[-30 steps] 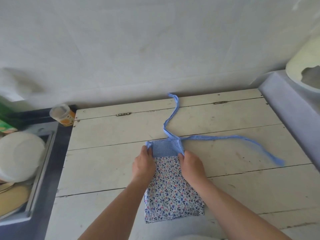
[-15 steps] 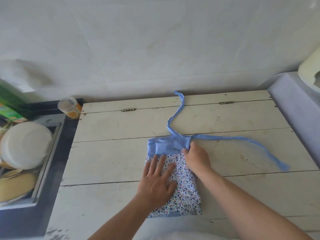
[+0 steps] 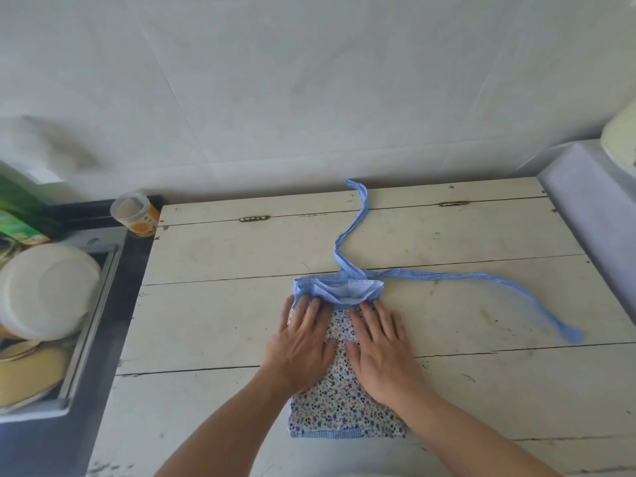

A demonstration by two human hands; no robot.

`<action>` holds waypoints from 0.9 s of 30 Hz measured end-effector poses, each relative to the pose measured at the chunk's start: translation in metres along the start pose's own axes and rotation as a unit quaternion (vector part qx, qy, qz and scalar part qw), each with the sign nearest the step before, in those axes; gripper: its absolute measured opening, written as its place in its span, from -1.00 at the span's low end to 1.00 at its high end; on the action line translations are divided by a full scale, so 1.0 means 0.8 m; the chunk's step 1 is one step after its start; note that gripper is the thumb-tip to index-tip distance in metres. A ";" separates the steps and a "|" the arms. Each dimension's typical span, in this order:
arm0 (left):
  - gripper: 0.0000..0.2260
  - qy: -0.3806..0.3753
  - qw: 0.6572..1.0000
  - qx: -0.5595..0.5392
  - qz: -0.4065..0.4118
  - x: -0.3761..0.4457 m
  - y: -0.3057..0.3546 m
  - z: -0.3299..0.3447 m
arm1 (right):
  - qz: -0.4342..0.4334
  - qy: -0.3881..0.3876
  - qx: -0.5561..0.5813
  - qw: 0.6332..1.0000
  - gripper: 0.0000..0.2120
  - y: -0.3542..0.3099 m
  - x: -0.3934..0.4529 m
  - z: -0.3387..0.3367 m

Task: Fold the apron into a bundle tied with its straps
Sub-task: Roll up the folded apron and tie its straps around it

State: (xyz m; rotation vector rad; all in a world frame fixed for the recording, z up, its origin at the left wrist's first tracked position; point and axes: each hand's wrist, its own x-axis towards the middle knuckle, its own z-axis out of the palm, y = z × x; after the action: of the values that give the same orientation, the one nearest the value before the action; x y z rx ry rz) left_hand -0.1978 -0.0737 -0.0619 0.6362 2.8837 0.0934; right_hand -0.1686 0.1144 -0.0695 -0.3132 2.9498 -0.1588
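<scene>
The apron (image 3: 339, 407) lies folded into a narrow strip of white flowered cloth on the white plank table (image 3: 213, 315). Its blue checked waistband (image 3: 339, 289) is rumpled at the far end. One blue strap (image 3: 351, 232) runs toward the wall, the other strap (image 3: 481, 280) trails to the right. My left hand (image 3: 303, 342) and my right hand (image 3: 382, 346) lie flat side by side on the flowered cloth, fingers spread, fingertips at the waistband. Neither hand grips anything.
A sink (image 3: 86, 339) at the left holds a white bowl (image 3: 44, 290) and other dishes. A small orange-labelled jar (image 3: 134, 215) stands by the table's far left corner. A pale lilac ledge (image 3: 599, 215) borders the table's right side. The wall is close behind.
My right hand has let go of the waistband corner and now lies flat beside the left. The left hand slid up toward the waistband, which is now bunched.
</scene>
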 end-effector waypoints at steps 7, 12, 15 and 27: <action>-0.35 -0.052 0.999 -0.014 -0.003 0.011 -0.010 0.008 | -0.075 -0.032 -0.004 0.997 -0.33 0.013 0.037 -0.004; -0.42 -0.009 0.993 0.038 0.113 -0.030 0.000 -0.006 | -0.084 -0.044 -0.002 0.995 -0.33 0.017 0.037 -0.002; -0.38 -0.019 0.977 0.018 0.210 -0.083 0.001 -0.008 | -0.074 -0.061 0.007 0.995 -0.34 0.017 0.037 -0.006; -0.76 -0.179 0.972 0.053 0.146 -0.082 0.055 -0.067 | -0.085 -0.121 -0.001 0.989 -0.27 0.012 0.037 -0.033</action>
State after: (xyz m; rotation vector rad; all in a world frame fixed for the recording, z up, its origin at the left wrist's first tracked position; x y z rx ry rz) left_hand -0.1317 -0.0632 0.0065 0.9817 2.4458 -0.1260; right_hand -0.2036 0.1195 -0.0493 -0.5425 2.6815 -0.1294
